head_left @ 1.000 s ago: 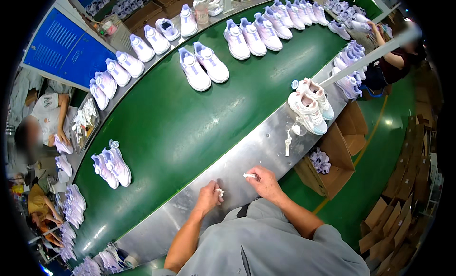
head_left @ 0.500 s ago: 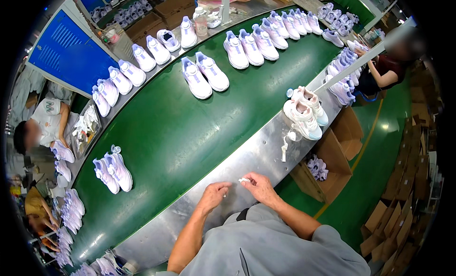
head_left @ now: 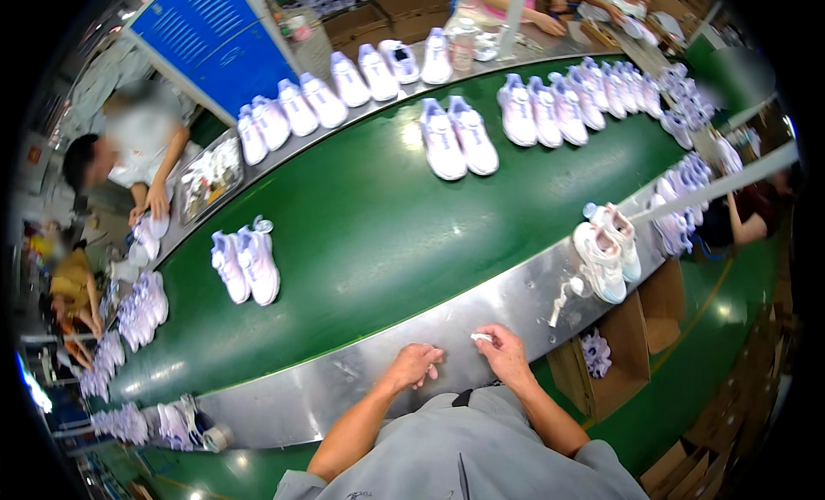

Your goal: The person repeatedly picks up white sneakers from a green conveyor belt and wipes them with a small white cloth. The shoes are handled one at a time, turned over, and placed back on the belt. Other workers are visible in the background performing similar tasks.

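Note:
My right hand [head_left: 507, 357] is closed in a pinch on a small white scrap [head_left: 480, 337], which looks like crumpled paper or tissue. My left hand [head_left: 414, 365] is a short way to its left, fingers curled in; anything between them is too small to make out. Both hands are over the bare metal ledge [head_left: 344, 384] in front of my body. Farther right on that ledge stands a pair of white sneakers [head_left: 603, 257] with pale blue soles. Beside them lies a crumpled white strip [head_left: 560, 302].
Past the ledge, a green conveyor belt [head_left: 369, 251] carries pale lilac sneakers [head_left: 247, 266], with another pair [head_left: 457, 143] and a row [head_left: 559, 104] farther off. Cardboard boxes [head_left: 623, 362] stand below at right. A co-worker [head_left: 146, 147] handles a shoe at far left.
The view has turned, so the belt, shoes and co-workers sit differently in the picture. My left-hand fingers have curled more. The white scrap stays in my right hand.

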Demonstrator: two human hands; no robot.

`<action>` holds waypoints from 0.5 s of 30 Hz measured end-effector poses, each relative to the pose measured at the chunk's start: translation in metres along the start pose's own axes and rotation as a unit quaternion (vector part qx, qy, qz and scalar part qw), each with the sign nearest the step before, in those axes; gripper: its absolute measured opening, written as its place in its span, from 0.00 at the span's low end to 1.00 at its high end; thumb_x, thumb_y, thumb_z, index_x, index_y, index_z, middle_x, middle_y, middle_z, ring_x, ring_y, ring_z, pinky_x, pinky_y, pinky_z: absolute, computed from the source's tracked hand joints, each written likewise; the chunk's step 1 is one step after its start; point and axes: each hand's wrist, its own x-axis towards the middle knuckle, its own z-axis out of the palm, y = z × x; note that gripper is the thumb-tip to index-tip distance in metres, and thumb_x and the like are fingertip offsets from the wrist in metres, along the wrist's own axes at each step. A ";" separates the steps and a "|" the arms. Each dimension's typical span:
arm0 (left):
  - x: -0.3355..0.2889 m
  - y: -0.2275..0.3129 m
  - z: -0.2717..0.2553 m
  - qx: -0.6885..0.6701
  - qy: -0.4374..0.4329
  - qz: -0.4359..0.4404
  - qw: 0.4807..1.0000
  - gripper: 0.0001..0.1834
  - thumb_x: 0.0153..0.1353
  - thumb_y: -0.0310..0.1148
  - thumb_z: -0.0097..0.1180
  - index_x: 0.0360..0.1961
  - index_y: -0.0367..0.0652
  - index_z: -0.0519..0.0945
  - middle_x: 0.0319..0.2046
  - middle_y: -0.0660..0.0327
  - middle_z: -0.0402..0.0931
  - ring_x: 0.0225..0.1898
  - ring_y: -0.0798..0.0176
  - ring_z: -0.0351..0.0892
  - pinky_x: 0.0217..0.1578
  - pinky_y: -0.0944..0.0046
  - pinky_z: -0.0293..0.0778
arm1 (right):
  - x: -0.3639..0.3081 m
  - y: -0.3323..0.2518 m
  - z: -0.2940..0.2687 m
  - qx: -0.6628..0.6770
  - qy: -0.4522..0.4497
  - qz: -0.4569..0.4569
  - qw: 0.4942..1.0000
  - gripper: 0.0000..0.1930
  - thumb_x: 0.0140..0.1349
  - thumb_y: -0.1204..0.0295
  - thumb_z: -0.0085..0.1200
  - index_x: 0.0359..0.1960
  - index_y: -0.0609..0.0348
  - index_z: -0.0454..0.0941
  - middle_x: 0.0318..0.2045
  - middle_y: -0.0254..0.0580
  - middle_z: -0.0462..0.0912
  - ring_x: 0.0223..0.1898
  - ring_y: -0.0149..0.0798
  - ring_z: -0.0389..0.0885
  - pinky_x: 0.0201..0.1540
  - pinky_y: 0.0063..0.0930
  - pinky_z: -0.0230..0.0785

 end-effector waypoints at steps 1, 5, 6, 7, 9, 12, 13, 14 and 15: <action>-0.006 0.002 -0.001 0.031 0.007 -0.021 0.999 0.17 0.75 0.39 0.50 0.45 0.37 0.84 0.33 0.59 0.83 0.19 0.67 0.77 0.20 0.63 0.75 | 0.001 0.001 0.002 -0.004 -0.009 0.007 1.000 0.12 0.62 0.74 0.61 0.47 0.62 0.83 0.36 0.36 0.82 0.34 0.29 0.77 0.38 0.26 0.71; 0.039 -0.092 0.007 0.232 0.143 0.321 0.907 0.14 0.71 0.33 0.52 0.49 0.39 0.85 0.37 0.57 0.83 0.29 0.64 0.80 0.40 0.61 0.80 | 0.004 -0.008 0.011 -0.003 -0.027 0.037 0.999 0.08 0.63 0.75 0.61 0.44 0.62 0.84 0.32 0.31 0.82 0.32 0.24 0.76 0.35 0.21 0.69; 0.044 -0.096 0.011 0.198 0.133 0.322 0.916 0.14 0.72 0.32 0.52 0.51 0.39 0.85 0.38 0.56 0.83 0.30 0.64 0.81 0.40 0.61 0.80 | 0.001 -0.014 0.010 0.012 -0.026 0.046 0.999 0.08 0.64 0.76 0.61 0.43 0.63 0.83 0.32 0.30 0.82 0.31 0.23 0.76 0.34 0.20 0.69; 0.047 -0.098 0.015 0.161 0.125 0.323 0.924 0.15 0.72 0.31 0.51 0.53 0.40 0.84 0.38 0.56 0.83 0.31 0.63 0.82 0.40 0.62 0.81 | 0.000 -0.019 0.010 0.025 -0.028 0.053 0.998 0.07 0.64 0.77 0.61 0.43 0.63 0.83 0.31 0.30 0.81 0.31 0.23 0.76 0.34 0.20 0.68; 0.046 -0.097 0.015 0.027 0.076 0.263 0.961 0.16 0.72 0.29 0.50 0.56 0.40 0.83 0.39 0.55 0.83 0.33 0.62 0.82 0.40 0.63 0.81 | 0.001 -0.020 0.011 0.028 -0.042 0.060 0.997 0.07 0.64 0.77 0.61 0.43 0.64 0.83 0.30 0.30 0.81 0.30 0.23 0.76 0.34 0.19 0.68; 0.021 -0.070 0.008 -0.174 -0.004 0.126 0.977 0.16 0.72 0.29 0.50 0.57 0.41 0.81 0.35 0.55 0.83 0.30 0.62 0.83 0.38 0.63 0.81 | 0.001 -0.022 0.014 0.025 -0.060 0.071 0.995 0.07 0.65 0.78 0.60 0.43 0.64 0.82 0.30 0.30 0.82 0.30 0.23 0.76 0.32 0.18 0.68; 0.016 -0.064 0.007 -0.174 0.001 0.115 0.978 0.15 0.72 0.30 0.51 0.56 0.41 0.82 0.33 0.54 0.83 0.28 0.61 0.83 0.36 0.61 0.82 | 0.001 -0.025 0.014 0.022 -0.065 0.076 0.995 0.07 0.65 0.78 0.60 0.44 0.64 0.82 0.30 0.31 0.82 0.30 0.22 0.76 0.32 0.18 0.67; 0.009 -0.059 0.005 -0.174 0.005 0.104 0.979 0.14 0.72 0.31 0.52 0.54 0.41 0.82 0.30 0.54 0.83 0.27 0.61 0.83 0.34 0.60 0.82 | 0.001 -0.028 0.014 0.014 -0.072 0.080 0.994 0.07 0.65 0.77 0.60 0.43 0.64 0.82 0.30 0.30 0.82 0.29 0.21 0.75 0.29 0.18 0.66; -0.003 -0.049 0.003 -0.141 0.014 0.079 0.987 0.13 0.73 0.31 0.51 0.52 0.41 0.83 0.30 0.54 0.83 0.26 0.60 0.83 0.34 0.59 0.81 | 0.002 -0.027 0.015 0.005 -0.075 0.075 0.994 0.07 0.65 0.77 0.60 0.43 0.63 0.82 0.29 0.30 0.82 0.28 0.21 0.75 0.28 0.18 0.66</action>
